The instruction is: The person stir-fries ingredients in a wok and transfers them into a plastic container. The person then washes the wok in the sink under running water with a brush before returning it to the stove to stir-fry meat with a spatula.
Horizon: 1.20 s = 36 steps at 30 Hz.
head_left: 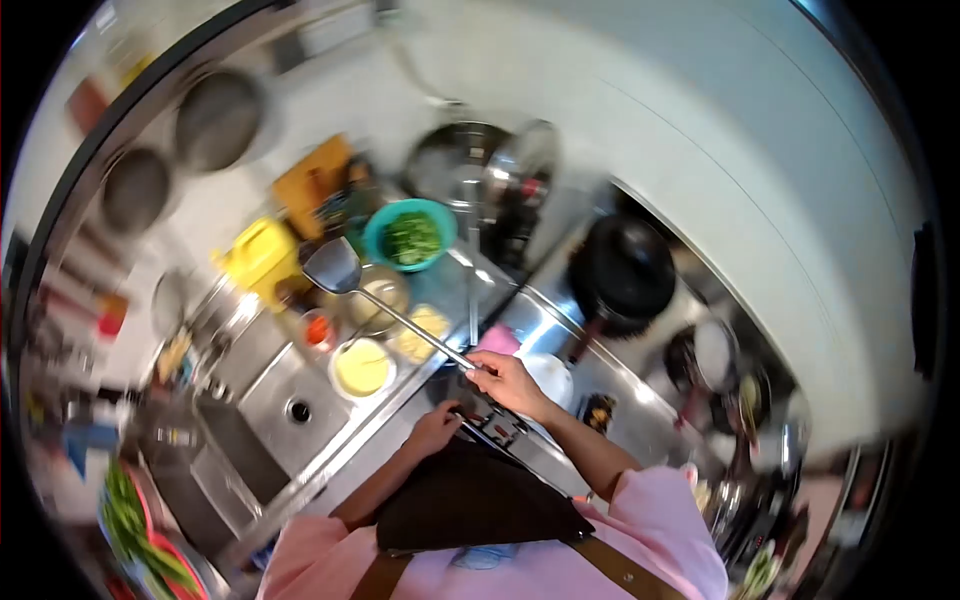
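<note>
My right hand [507, 384] is closed around the long handle of a metal wok spatula [335, 268]. Its broad blade points up and left, above the counter with the bowls. Below and to the left, my left hand [434, 432] is closed at a dark edge by the apron; what its fingers grip I cannot make out. Under the spatula are a white bowl of yellow liquid [362, 369], a metal bowl [380, 297] and some pale yellow food [423, 334]. Partly behind my right hand lies a round white dish [549, 378], with a pink cloth-like thing [498, 341] beside it.
A green bowl of chopped greens [411, 236], a small container of orange bits [319, 331] and a yellow jug [259, 255] stand near the sink [282, 385]. To the right, a lidded black pan [622, 275] sits on the stove. Leafy vegetables [130, 515] lie lower left.
</note>
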Each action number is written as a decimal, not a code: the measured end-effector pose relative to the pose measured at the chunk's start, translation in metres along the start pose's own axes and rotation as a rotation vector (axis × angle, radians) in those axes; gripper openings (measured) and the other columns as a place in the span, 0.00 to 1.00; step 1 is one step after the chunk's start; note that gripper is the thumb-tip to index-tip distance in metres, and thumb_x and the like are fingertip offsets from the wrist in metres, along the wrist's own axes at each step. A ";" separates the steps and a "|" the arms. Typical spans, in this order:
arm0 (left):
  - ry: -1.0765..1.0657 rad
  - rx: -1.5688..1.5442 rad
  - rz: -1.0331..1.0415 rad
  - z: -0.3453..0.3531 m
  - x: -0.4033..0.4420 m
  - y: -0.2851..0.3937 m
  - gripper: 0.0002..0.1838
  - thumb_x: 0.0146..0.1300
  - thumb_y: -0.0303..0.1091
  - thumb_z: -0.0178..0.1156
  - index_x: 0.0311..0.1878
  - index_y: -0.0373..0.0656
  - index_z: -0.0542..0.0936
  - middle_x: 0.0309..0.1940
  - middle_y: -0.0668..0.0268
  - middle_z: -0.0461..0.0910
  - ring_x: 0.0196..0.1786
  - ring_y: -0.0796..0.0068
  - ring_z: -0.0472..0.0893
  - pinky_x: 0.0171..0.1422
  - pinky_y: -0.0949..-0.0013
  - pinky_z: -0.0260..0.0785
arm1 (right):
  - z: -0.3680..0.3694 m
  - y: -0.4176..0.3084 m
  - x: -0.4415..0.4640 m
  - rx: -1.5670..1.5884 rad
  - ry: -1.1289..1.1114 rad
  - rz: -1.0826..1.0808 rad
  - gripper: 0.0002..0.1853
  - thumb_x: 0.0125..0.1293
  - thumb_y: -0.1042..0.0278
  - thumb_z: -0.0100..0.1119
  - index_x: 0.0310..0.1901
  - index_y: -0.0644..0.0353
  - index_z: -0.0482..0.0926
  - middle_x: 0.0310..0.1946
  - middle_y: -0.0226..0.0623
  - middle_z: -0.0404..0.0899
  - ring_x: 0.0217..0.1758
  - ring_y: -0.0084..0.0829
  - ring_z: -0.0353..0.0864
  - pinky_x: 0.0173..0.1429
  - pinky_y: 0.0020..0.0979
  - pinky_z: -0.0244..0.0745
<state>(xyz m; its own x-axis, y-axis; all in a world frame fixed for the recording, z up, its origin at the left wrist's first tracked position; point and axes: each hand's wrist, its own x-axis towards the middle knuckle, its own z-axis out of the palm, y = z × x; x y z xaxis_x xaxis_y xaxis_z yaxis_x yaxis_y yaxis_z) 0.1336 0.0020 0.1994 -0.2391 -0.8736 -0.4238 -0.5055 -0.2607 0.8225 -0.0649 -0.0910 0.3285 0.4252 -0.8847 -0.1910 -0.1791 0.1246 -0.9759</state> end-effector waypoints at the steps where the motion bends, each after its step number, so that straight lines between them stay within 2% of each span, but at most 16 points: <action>1: -0.058 0.044 -0.002 0.003 0.005 0.002 0.26 0.68 0.43 0.60 0.66 0.43 0.72 0.41 0.57 0.86 0.47 0.60 0.85 0.52 0.61 0.75 | -0.020 0.008 -0.012 -0.040 0.102 -0.003 0.16 0.68 0.64 0.63 0.53 0.64 0.81 0.26 0.32 0.81 0.30 0.21 0.76 0.36 0.26 0.72; 3: -0.121 0.123 -0.026 0.004 0.011 0.006 0.26 0.69 0.41 0.60 0.66 0.42 0.72 0.42 0.57 0.85 0.47 0.63 0.84 0.52 0.62 0.75 | -0.059 0.034 -0.033 -0.165 0.287 -0.005 0.16 0.67 0.66 0.63 0.53 0.64 0.81 0.27 0.34 0.82 0.30 0.21 0.78 0.36 0.26 0.73; 8: -0.247 0.145 0.082 0.003 0.020 0.026 0.26 0.69 0.43 0.59 0.66 0.42 0.71 0.43 0.58 0.85 0.47 0.60 0.85 0.52 0.62 0.75 | -0.130 0.025 -0.093 -0.301 0.710 0.200 0.20 0.68 0.61 0.60 0.58 0.63 0.79 0.31 0.48 0.85 0.30 0.33 0.85 0.39 0.36 0.78; 10: -0.280 0.151 0.089 0.003 0.027 0.034 0.26 0.70 0.44 0.58 0.66 0.42 0.71 0.44 0.59 0.86 0.47 0.59 0.85 0.53 0.61 0.75 | -0.179 0.073 -0.107 -0.623 0.803 0.258 0.16 0.68 0.61 0.58 0.53 0.60 0.82 0.30 0.52 0.84 0.32 0.47 0.85 0.41 0.44 0.78; 11: -0.293 0.175 0.073 0.003 0.033 0.036 0.26 0.70 0.45 0.58 0.66 0.42 0.71 0.43 0.59 0.86 0.47 0.58 0.85 0.53 0.61 0.75 | -0.195 0.055 -0.116 -0.553 0.816 0.335 0.15 0.67 0.59 0.59 0.47 0.61 0.83 0.30 0.53 0.84 0.35 0.54 0.84 0.43 0.48 0.78; 13: -0.301 0.211 0.078 0.004 0.037 0.040 0.26 0.70 0.45 0.58 0.66 0.42 0.71 0.43 0.59 0.86 0.47 0.58 0.85 0.53 0.61 0.75 | -0.236 0.051 -0.129 -0.905 0.785 0.389 0.14 0.66 0.59 0.60 0.45 0.61 0.84 0.32 0.54 0.84 0.38 0.55 0.84 0.46 0.50 0.78; 15: -0.288 0.232 0.123 0.003 0.040 0.043 0.27 0.70 0.46 0.58 0.66 0.42 0.71 0.42 0.58 0.86 0.47 0.58 0.85 0.53 0.60 0.75 | -0.272 0.025 -0.135 -0.807 0.662 0.542 0.13 0.65 0.61 0.62 0.40 0.63 0.85 0.33 0.55 0.84 0.40 0.57 0.84 0.47 0.49 0.78; 16: -0.286 0.235 0.118 0.003 0.041 0.041 0.27 0.70 0.46 0.58 0.67 0.42 0.71 0.42 0.58 0.86 0.47 0.57 0.85 0.53 0.60 0.75 | -0.283 0.016 -0.137 -0.909 0.629 0.502 0.13 0.64 0.62 0.62 0.35 0.66 0.84 0.28 0.55 0.83 0.33 0.53 0.85 0.39 0.48 0.79; 18: -0.274 0.235 0.106 0.006 0.040 0.031 0.27 0.70 0.46 0.58 0.67 0.42 0.71 0.42 0.57 0.85 0.48 0.57 0.85 0.53 0.60 0.74 | -0.301 -0.015 -0.134 -0.705 0.513 0.697 0.13 0.64 0.65 0.59 0.32 0.70 0.82 0.22 0.54 0.81 0.24 0.48 0.84 0.29 0.46 0.77; 21: -0.229 0.175 0.083 0.004 0.027 0.033 0.26 0.70 0.42 0.60 0.66 0.40 0.71 0.40 0.58 0.84 0.45 0.62 0.84 0.51 0.63 0.75 | -0.325 -0.011 -0.120 -0.751 0.424 0.711 0.13 0.64 0.68 0.56 0.30 0.72 0.81 0.18 0.51 0.80 0.18 0.43 0.82 0.21 0.44 0.74; 25: -0.206 0.144 0.034 0.006 0.015 0.012 0.26 0.69 0.41 0.62 0.66 0.40 0.71 0.41 0.57 0.84 0.44 0.63 0.84 0.52 0.63 0.75 | -0.324 0.043 -0.083 -0.719 0.539 0.670 0.13 0.64 0.72 0.51 0.29 0.74 0.79 0.20 0.54 0.81 0.17 0.45 0.82 0.19 0.43 0.75; 26: -0.197 0.164 0.035 0.005 0.014 0.015 0.26 0.69 0.42 0.62 0.66 0.40 0.71 0.41 0.57 0.84 0.45 0.62 0.84 0.52 0.63 0.75 | -0.322 0.059 -0.071 -0.727 0.583 0.665 0.12 0.64 0.70 0.52 0.32 0.71 0.81 0.28 0.58 0.83 0.27 0.51 0.85 0.31 0.47 0.81; 28: -0.173 0.203 0.025 0.000 0.002 0.023 0.26 0.69 0.43 0.62 0.66 0.42 0.72 0.42 0.57 0.84 0.46 0.61 0.84 0.52 0.62 0.75 | -0.321 0.103 -0.053 -0.922 0.717 0.417 0.12 0.65 0.65 0.54 0.40 0.65 0.82 0.37 0.57 0.84 0.41 0.56 0.85 0.47 0.50 0.80; 29: -0.165 0.209 0.015 -0.001 -0.001 0.022 0.26 0.69 0.42 0.60 0.66 0.42 0.71 0.41 0.59 0.85 0.45 0.61 0.84 0.51 0.62 0.75 | -0.314 0.106 -0.047 -0.961 0.809 0.404 0.13 0.66 0.62 0.55 0.46 0.60 0.82 0.42 0.54 0.84 0.50 0.57 0.81 0.56 0.52 0.75; 32: -0.145 0.197 -0.007 0.000 -0.003 0.022 0.25 0.69 0.42 0.59 0.66 0.43 0.71 0.40 0.61 0.86 0.45 0.61 0.85 0.50 0.61 0.75 | -0.289 0.090 -0.040 -0.828 1.012 0.342 0.19 0.70 0.59 0.53 0.59 0.53 0.80 0.42 0.55 0.84 0.46 0.57 0.83 0.53 0.52 0.76; 36: -0.146 0.164 -0.056 0.000 -0.006 0.013 0.24 0.68 0.42 0.59 0.65 0.44 0.73 0.41 0.59 0.85 0.44 0.62 0.84 0.50 0.62 0.75 | -0.232 0.043 -0.024 -0.846 1.047 0.074 0.20 0.72 0.57 0.53 0.61 0.54 0.79 0.39 0.54 0.84 0.40 0.54 0.84 0.46 0.48 0.79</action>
<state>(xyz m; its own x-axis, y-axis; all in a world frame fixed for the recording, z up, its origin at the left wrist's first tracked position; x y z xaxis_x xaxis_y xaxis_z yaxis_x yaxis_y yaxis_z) 0.1282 0.0040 0.2120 -0.3182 -0.7877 -0.5276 -0.6466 -0.2267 0.7284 -0.2888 -0.1691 0.3161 -0.4130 -0.8600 0.2996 -0.8213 0.2096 -0.5306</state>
